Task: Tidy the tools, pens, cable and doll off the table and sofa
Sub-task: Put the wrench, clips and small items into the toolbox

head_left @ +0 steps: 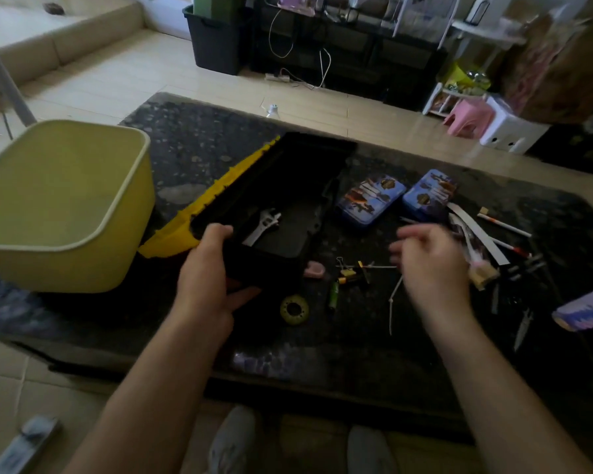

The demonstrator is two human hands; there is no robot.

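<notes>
Pale tiled floor (117, 73); a beige sofa (48, 39) far left, dark shelving (350, 56) opposite, a pink stool (466, 118) far right.

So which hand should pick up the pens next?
Probably the right hand: it hangs just beside the pens, while the left hand grips the toolbox corner, farther away from them.

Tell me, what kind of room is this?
Probably a home living room: a low dark coffee table, a beige sofa at far left, and a pink stool on the tiled floor.
</notes>
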